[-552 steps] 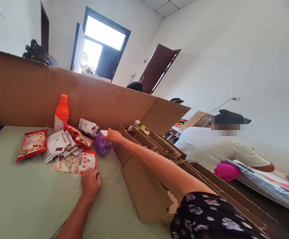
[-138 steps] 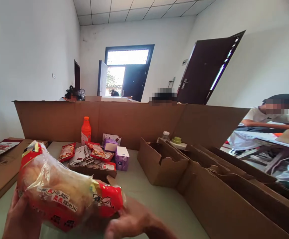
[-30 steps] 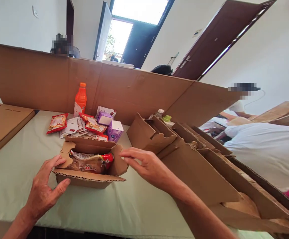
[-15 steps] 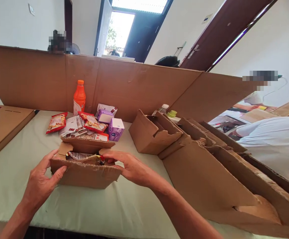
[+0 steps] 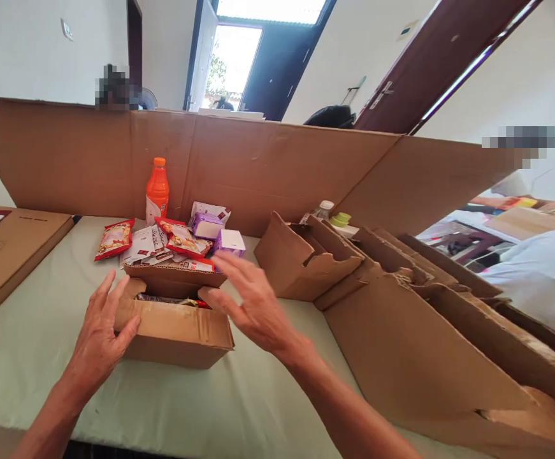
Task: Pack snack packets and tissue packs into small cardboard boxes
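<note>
A small cardboard box (image 5: pixel 172 347) stands in front of me, its near flap folded inward over part of the opening. Inside, a shiny printed packet (image 5: pixel 162 299) shows only as a narrow strip. My left hand (image 5: pixel 102 325) is at the box's left side, fingers spread and thumb on the near flap's edge. Over the right end hovers my right hand (image 5: pixel 258 303), fingers apart and holding nothing. Behind the box lie red snack packets (image 5: pixel 115 240), white printed packets (image 5: pixel 141 245) and purple tissue packs (image 5: pixel 229 241). An orange bottle (image 5: pixel 157 191) rises behind them.
Large open cardboard boxes (image 5: pixel 401 344) fill the right side, with a clear bottle (image 5: pixel 325 209) and a green lid (image 5: pixel 341 219) behind. A flat carton (image 5: pixel 14 255) lies at the left. A cardboard partition (image 5: pixel 258 153) borders the back. A person in white (image 5: pixel 545 261) is at far right.
The box's near flap has folded inward, covering much of the packet. My right hand has lifted off the box's right side with its fingers opened out. The camera view has shifted slightly.
</note>
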A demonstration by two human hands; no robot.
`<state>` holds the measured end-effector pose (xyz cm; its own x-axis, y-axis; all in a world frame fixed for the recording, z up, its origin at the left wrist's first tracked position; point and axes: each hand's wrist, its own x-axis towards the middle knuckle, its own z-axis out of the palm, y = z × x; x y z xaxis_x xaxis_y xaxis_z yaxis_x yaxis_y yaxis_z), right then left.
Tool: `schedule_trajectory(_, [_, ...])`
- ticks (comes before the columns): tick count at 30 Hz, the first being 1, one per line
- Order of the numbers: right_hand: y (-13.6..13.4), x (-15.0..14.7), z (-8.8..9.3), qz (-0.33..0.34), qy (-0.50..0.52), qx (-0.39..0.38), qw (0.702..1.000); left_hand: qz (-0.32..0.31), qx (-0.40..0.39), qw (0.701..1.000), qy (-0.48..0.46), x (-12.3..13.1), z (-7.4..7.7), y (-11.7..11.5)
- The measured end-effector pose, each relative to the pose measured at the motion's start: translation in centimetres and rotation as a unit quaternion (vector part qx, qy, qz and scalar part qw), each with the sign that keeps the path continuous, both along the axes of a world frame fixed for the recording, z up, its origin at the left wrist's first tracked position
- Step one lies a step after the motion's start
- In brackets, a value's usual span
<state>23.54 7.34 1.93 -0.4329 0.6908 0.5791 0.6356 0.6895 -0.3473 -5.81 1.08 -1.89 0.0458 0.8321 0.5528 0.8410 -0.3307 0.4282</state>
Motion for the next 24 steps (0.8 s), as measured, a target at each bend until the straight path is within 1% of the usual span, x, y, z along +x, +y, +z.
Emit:
schedule_trajectory(2, [-0.8, -0.1, -0.8, 0.065, -0.096, -0.044, 0.992, -0.004, 0.000, 1.000, 0.006, -0.3, 0.0, 0.1])
schedule_trajectory(4, [-1.5, 0.2, -2.0, 0.095, -0.150, -0.074, 0.981, -0.036, -0.002, 0.999, 0.022, -0.7, -0.1, 0.7])
schedule_trajectory(8, [-1.8, 1.4, -4.2, 0.100, -0.156, -0.096, 0.978, -0.125, -0.043, 0.991, 0.033, -1.4, 0.0, 2.6])
schedule_trajectory(11, [-1.3, 1.8, -5.1, 0.115, -0.125, -0.090, 0.981, -0.142, -0.069, 0.987, 0.009, -1.7, 0.3, 3.3])
schedule_trajectory(13, [-1.3, 2.0, -5.4, 0.124, -0.103, -0.083, 0.983, -0.149, -0.082, 0.985, 0.011, -1.7, 0.4, 2.4])
schedule_trajectory(16, [-1.4, 2.3, -5.4, 0.141, -0.087, -0.085, 0.982, -0.154, -0.086, 0.983, 0.044, -1.2, 0.1, -0.4])
schedule_trajectory(19, [-1.2, 2.5, -4.9, 0.168, -0.102, -0.096, 0.976, -0.121, -0.065, 0.987, 0.078, -0.6, -0.5, -2.9])
schedule_trajectory(22, [-0.5, 2.5, -4.5, 0.180, -0.114, -0.105, 0.971, -0.089, -0.050, 0.989, 0.105, -0.5, -0.2, -3.5])
schedule_trajectory(24, [-0.2, 2.6, -4.7, 0.180, -0.111, -0.103, 0.972, -0.103, -0.061, 0.985, 0.122, -0.8, 0.6, -3.0])
